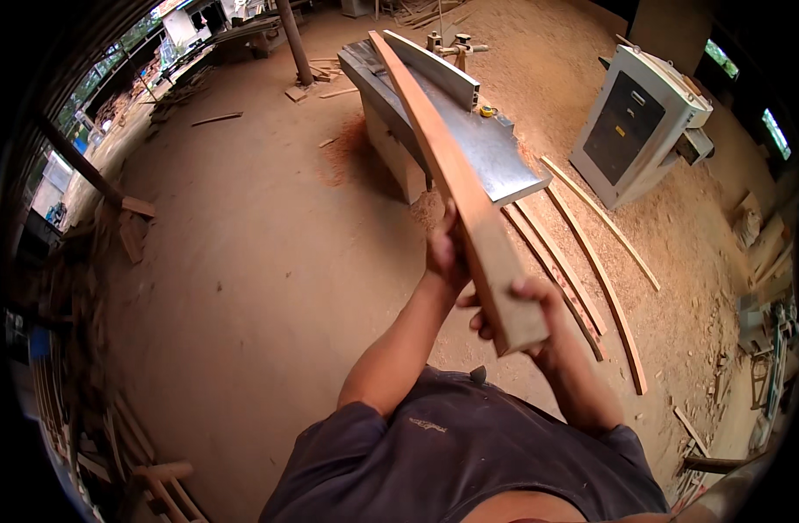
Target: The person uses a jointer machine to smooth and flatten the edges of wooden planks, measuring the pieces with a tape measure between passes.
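A long squared wooden beam (459, 179) runs away from me, its near end close to my chest and its far end above the metal bed of a jointer (504, 166). My left hand (447, 248) grips the beam's left side and underside, a little ahead of the near end. Around that near end my right hand (539, 314) is closed, thumb on the top face and fingertips showing on the left side. The beam's far part overlaps the jointer bed; whether it touches cannot be told. A tall metal fence (434, 68) stands along the bed.
A small yellow tape measure (487, 111) lies by the fence. Several thin wooden strips (595, 270) lie on the floor right of the beam. Farther right stands a grey metal cabinet (630, 122). A wooden post (293, 44) rises behind the jointer. Scrap wood (134, 231) lies left.
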The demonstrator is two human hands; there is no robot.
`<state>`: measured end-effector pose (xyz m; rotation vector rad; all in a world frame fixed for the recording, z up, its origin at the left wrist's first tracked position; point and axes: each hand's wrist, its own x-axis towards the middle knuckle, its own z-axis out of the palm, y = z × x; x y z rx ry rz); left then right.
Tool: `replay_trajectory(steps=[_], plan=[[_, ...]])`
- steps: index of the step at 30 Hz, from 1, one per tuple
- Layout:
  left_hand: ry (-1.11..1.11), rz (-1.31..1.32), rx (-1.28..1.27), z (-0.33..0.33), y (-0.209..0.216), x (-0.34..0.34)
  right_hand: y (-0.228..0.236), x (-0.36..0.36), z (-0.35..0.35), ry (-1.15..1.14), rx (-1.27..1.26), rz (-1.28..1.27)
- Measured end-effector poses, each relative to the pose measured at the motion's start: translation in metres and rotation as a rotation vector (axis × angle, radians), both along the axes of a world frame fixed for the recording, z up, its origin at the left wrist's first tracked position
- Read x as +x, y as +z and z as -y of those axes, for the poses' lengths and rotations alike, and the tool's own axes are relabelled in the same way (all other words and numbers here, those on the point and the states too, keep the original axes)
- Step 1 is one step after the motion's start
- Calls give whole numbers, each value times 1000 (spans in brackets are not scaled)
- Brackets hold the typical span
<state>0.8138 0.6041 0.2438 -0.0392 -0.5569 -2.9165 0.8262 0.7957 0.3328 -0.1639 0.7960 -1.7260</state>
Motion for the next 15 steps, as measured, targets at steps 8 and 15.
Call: replay_trajectory(steps=[8,15], plan=[[132,-189,-58,-14,188,-26,165,-28,8,131,-451,-73],[195,-301,-38,-11,207,-34,190,-28,16,117,-419,-101]])
